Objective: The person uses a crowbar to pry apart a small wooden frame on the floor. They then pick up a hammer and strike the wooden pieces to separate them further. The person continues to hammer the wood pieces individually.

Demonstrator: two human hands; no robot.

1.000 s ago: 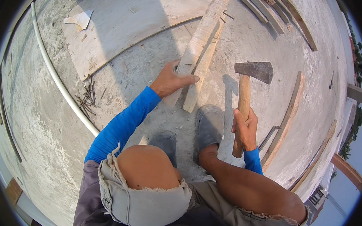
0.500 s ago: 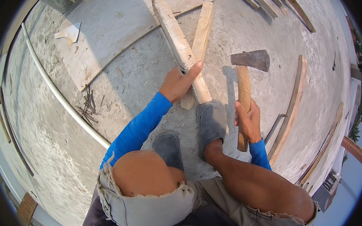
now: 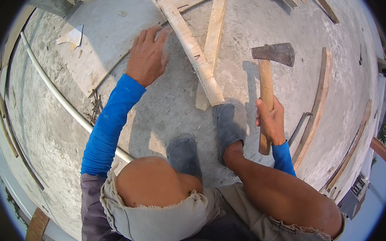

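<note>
The right hand [image 3: 271, 121] is wrapped around the lower part of the wooden handle of an axe [image 3: 266, 83], which sits to the right of the right shoe [image 3: 231, 120], seemingly raised off the concrete floor [image 3: 178, 95]. The left hand [image 3: 148, 57] looks empty, its fingers loosely bent, just beside the left edge of a rough strip of wood [image 3: 188, 48]; whether a fingertip brushes it, I cannot tell.

The axe should feel top-heavy and rigid, best held low on the handle, away from the edge. Its long axis runs away from the person, head foremost, with the wide cutting end to the right and the blunt end to the left.

The strip lies across a second strip [image 3: 214, 33], forming a narrow X. It leans away to the left, its near end by the right shoe's toe; the other leans away to the right. Both are probably light, stiff and splintery, so gripping the long sides, clear of the small nail [image 3: 196, 56], seems safest.
</note>
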